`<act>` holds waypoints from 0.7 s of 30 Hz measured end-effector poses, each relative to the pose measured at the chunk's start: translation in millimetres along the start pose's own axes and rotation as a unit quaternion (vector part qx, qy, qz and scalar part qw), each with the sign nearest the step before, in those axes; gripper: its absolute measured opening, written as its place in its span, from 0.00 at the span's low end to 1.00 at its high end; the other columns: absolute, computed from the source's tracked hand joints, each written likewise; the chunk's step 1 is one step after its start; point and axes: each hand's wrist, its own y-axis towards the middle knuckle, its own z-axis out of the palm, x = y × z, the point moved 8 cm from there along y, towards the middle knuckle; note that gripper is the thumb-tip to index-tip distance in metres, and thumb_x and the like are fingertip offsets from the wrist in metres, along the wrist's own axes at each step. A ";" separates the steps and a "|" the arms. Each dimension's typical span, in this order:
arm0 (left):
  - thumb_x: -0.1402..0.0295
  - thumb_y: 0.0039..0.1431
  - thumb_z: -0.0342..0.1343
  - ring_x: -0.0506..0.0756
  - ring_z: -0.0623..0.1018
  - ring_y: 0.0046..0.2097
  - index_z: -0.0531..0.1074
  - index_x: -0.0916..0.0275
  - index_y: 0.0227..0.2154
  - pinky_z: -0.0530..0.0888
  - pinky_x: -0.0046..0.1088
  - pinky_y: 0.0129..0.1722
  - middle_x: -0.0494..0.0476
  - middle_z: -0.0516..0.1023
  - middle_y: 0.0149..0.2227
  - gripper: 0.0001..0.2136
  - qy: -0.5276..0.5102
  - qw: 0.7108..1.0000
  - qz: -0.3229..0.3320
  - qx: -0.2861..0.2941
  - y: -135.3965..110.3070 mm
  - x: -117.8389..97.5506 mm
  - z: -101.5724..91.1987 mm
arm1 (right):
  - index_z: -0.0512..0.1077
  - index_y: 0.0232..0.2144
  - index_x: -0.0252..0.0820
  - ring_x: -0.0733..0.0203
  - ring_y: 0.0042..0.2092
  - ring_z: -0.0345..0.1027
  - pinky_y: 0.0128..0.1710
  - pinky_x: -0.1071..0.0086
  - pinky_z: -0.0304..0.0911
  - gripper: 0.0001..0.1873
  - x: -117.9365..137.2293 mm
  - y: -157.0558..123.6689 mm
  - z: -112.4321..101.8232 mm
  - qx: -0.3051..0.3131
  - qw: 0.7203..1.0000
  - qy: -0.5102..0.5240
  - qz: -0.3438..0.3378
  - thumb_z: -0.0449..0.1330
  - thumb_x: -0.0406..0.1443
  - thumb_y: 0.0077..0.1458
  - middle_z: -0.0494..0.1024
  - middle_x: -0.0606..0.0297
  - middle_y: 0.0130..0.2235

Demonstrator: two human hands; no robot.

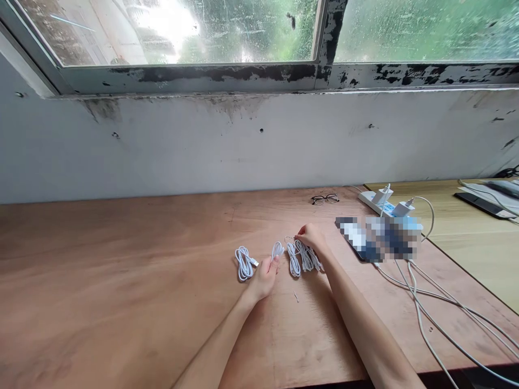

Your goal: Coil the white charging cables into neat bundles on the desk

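Note:
My left hand [265, 275] is closed around a small coiled white cable [277, 250] just above the wooden table [121, 270]. My right hand [311, 236] pinches a thin wire tie [288, 238] beside a bunch of coiled white cables [303, 258] lying on the table. Another coiled white cable with a USB plug [244, 262] lies to the left of my left hand. A small loose tie [295, 296] rests on the table between my forearms.
A pair of glasses [325, 199] lies near the wall. A white power strip with chargers [384, 204] sits at the right, with long white cords [430, 308] trailing toward the table's front edge. A lighter second table [466, 237] adjoins on the right.

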 end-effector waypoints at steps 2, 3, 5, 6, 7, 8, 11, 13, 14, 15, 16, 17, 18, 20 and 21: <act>0.47 0.58 0.36 0.47 0.59 0.22 0.57 0.61 0.21 0.56 0.24 0.21 0.46 0.57 0.19 0.22 0.004 1.000 0.001 0.002 0.1 -0.3 0.3 | 0.77 0.26 0.42 0.57 0.35 0.71 0.30 0.70 0.55 0.08 -1.2 0.7 0.7 0.001 1.000 0.007 -0.002 0.60 0.39 0.45 0.80 0.58 0.31; 0.47 0.58 0.36 0.47 0.59 0.22 0.57 0.61 0.21 0.56 0.24 0.21 0.47 0.57 0.19 0.22 0.007 1.000 0.002 0.004 0.5 -0.3 0.6 | 0.77 0.27 0.42 0.58 0.35 0.71 0.29 0.70 0.55 0.08 -1.4 1.0 0.7 0.000 1.000 0.013 -0.006 0.60 0.39 0.45 0.79 0.60 0.31; 0.47 0.58 0.36 0.47 0.59 0.22 0.57 0.61 0.21 0.56 0.24 0.21 0.47 0.57 0.19 0.22 0.011 1.000 0.005 0.005 1.4 0.4 1.3 | 0.77 0.29 0.43 0.61 0.34 0.71 0.29 0.72 0.54 0.09 -0.1 1.7 0.3 -0.002 0.999 0.026 -0.028 0.61 0.40 0.45 0.79 0.62 0.31; 0.47 0.58 0.35 0.47 0.59 0.22 0.57 0.61 0.21 0.56 0.24 0.21 0.46 0.57 0.19 0.23 0.013 1.000 0.006 0.005 1.9 1.0 1.5 | 0.77 0.30 0.43 0.62 0.33 0.70 0.29 0.72 0.53 0.09 1.1 1.9 0.3 -0.001 0.999 0.033 -0.043 0.61 0.39 0.45 0.79 0.64 0.31; 0.47 0.58 0.35 0.47 0.59 0.22 0.57 0.61 0.21 0.56 0.24 0.21 0.46 0.57 0.19 0.23 0.014 1.000 0.006 0.004 2.4 1.8 1.6 | 0.77 0.31 0.44 0.63 0.33 0.70 0.29 0.73 0.53 0.09 2.4 2.2 0.6 0.000 0.998 0.038 -0.057 0.61 0.39 0.45 0.79 0.65 0.30; 0.46 0.57 0.35 0.48 0.59 0.22 0.57 0.61 0.21 0.56 0.24 0.21 0.46 0.57 0.19 0.23 0.015 1.000 0.006 0.002 2.8 2.4 1.6 | 0.77 0.31 0.44 0.63 0.33 0.70 0.29 0.73 0.53 0.09 3.5 2.5 1.1 0.002 0.997 0.042 -0.070 0.61 0.39 0.45 0.78 0.66 0.29; 0.46 0.57 0.35 0.48 0.59 0.23 0.57 0.61 0.21 0.56 0.24 0.22 0.46 0.57 0.19 0.23 0.012 1.000 0.006 0.001 2.8 2.4 1.4 | 0.77 0.29 0.44 0.63 0.33 0.70 0.30 0.73 0.53 0.07 4.4 4.0 3.9 0.008 0.995 0.044 -0.087 0.62 0.37 0.44 0.78 0.66 0.29; 0.46 0.57 0.35 0.48 0.59 0.23 0.57 0.61 0.21 0.56 0.24 0.22 0.47 0.57 0.19 0.23 0.011 1.000 0.006 0.005 2.0 0.5 1.5 | 0.77 0.28 0.43 0.63 0.34 0.70 0.30 0.73 0.54 0.06 5.1 5.0 5.6 0.011 0.995 0.046 -0.094 0.62 0.36 0.44 0.79 0.65 0.29; 0.46 0.57 0.35 0.48 0.59 0.23 0.57 0.61 0.21 0.56 0.24 0.22 0.47 0.57 0.19 0.23 0.011 1.000 0.007 0.007 1.4 -0.7 1.5 | 0.77 0.28 0.43 0.62 0.34 0.70 0.31 0.73 0.54 0.06 5.4 5.3 6.2 0.011 0.994 0.046 -0.096 0.62 0.36 0.44 0.79 0.64 0.29; 0.46 0.57 0.35 0.48 0.59 0.23 0.57 0.61 0.21 0.56 0.24 0.22 0.47 0.57 0.19 0.23 0.011 1.000 0.007 0.008 0.9 -1.8 1.3 | 0.77 0.27 0.43 0.62 0.34 0.70 0.31 0.72 0.54 0.05 5.7 5.5 6.6 0.010 0.994 0.046 -0.097 0.62 0.36 0.44 0.79 0.64 0.29; 0.46 0.57 0.35 0.48 0.59 0.23 0.57 0.61 0.21 0.56 0.24 0.22 0.47 0.57 0.19 0.23 0.012 1.000 0.006 0.008 0.5 -2.7 1.0 | 0.77 0.26 0.42 0.62 0.34 0.70 0.32 0.72 0.54 0.05 6.1 5.5 6.7 0.009 0.994 0.046 -0.099 0.61 0.36 0.45 0.79 0.64 0.29; 0.45 0.57 0.35 0.48 0.59 0.23 0.57 0.61 0.21 0.56 0.24 0.22 0.47 0.57 0.20 0.24 0.011 1.000 0.005 0.008 0.2 -3.3 0.8 | 0.77 0.25 0.42 0.61 0.34 0.70 0.33 0.71 0.54 0.05 6.5 5.4 6.6 0.008 0.994 0.045 -0.100 0.61 0.35 0.45 0.79 0.63 0.29; 0.45 0.57 0.35 0.48 0.59 0.23 0.57 0.61 0.21 0.56 0.25 0.22 0.47 0.57 0.20 0.24 0.011 1.000 0.004 0.008 0.0 -3.5 0.5 | 0.77 0.25 0.42 0.61 0.35 0.70 0.34 0.70 0.54 0.05 7.0 5.1 6.2 0.006 0.994 0.045 -0.102 0.61 0.35 0.45 0.79 0.63 0.29; 0.45 0.57 0.34 0.48 0.59 0.23 0.56 0.61 0.21 0.57 0.25 0.22 0.47 0.57 0.20 0.24 0.010 1.000 0.002 0.007 0.2 -3.0 0.2 | 0.77 0.24 0.42 0.60 0.36 0.71 0.37 0.69 0.54 0.05 8.4 4.5 4.7 0.001 0.993 0.045 -0.105 0.60 0.34 0.46 0.79 0.62 0.29; 0.45 0.57 0.35 0.48 0.59 0.23 0.56 0.61 0.21 0.57 0.25 0.22 0.47 0.57 0.20 0.24 0.011 1.000 0.002 0.007 0.5 -2.4 0.1 | 0.77 0.24 0.41 0.59 0.36 0.71 0.38 0.68 0.54 0.05 9.2 4.2 3.6 -0.002 0.993 0.046 -0.107 0.60 0.34 0.47 0.79 0.62 0.29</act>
